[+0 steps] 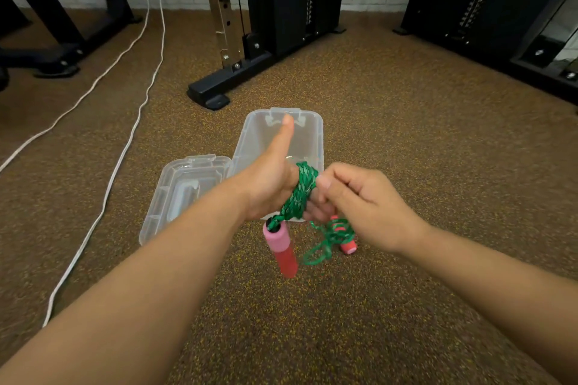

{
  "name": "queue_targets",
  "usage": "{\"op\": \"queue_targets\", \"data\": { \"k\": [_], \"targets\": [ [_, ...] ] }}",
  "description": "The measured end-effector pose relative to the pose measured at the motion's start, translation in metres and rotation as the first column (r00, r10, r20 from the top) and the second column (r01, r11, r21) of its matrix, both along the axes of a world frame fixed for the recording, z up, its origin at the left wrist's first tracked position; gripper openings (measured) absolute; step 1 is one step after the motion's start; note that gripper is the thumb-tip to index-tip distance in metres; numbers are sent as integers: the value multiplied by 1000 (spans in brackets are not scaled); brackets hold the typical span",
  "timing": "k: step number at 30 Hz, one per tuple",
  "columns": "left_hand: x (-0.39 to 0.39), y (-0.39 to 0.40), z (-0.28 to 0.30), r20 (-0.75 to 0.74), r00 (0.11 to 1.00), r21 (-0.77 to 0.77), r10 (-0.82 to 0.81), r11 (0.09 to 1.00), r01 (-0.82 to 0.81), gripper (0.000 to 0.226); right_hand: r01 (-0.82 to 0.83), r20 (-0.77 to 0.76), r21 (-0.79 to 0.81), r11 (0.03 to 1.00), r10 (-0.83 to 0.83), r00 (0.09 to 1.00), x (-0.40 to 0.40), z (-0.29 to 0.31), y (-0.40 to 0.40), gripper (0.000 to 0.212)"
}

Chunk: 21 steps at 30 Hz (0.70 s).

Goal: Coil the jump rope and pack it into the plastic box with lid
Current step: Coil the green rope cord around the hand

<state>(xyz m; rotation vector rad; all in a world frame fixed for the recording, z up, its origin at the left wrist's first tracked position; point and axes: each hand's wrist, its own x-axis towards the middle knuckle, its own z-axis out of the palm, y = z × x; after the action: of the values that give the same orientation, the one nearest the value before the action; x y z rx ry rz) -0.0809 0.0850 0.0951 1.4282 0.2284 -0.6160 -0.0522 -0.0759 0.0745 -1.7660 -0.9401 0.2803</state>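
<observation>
A green jump rope point(299, 191) is wound in several turns around the fingers of my left hand point(269, 178), whose thumb points up. One pink handle point(281, 248) hangs from the coil just below that hand. My right hand point(353, 200) is closed on the rope right beside the coil. A loose tangle of rope point(325, 239) and the second pink handle point(347, 245) lie on the floor under my right hand. Behind my hands stands the clear plastic box point(309, 131), open, with nothing visible inside. Its clear lid point(181, 187) lies flat on the floor to the left.
Brown speckled rubber floor all around. The black base of a gym machine point(212, 94) sits just behind the box. Two white cables point(125, 147) run along the floor on the left. Another black machine point(488, 15) stands at the back right.
</observation>
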Motion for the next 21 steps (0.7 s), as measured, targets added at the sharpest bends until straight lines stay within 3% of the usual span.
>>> {"op": "queue_targets", "data": {
  "k": [3,7,11,13,16,21],
  "targets": [
    [-5,-3,5,-9,989,57,-148,987,148,114,95,55,-5,995,-94,994,18,5,-1,31],
    [-5,0,8,-40,969,-17,-242,970,242,102,177,98,13,984,-177,979,33,-3,-5,36],
    [-8,-4,11,48,973,-51,-224,973,226,49,197,79,-17,980,-195,978,31,-24,-6,35],
    [-8,-3,13,75,985,-142,-153,976,162,35,221,100,-40,975,-216,971,28,-35,-7,35],
    [-4,2,17,78,995,-300,54,953,-28,32,244,142,-104,964,-228,963,20,-51,-12,30],
    [5,5,18,88,922,-353,377,877,-325,37,92,107,-282,955,-64,992,-1,-62,-11,23]
  ]
}}
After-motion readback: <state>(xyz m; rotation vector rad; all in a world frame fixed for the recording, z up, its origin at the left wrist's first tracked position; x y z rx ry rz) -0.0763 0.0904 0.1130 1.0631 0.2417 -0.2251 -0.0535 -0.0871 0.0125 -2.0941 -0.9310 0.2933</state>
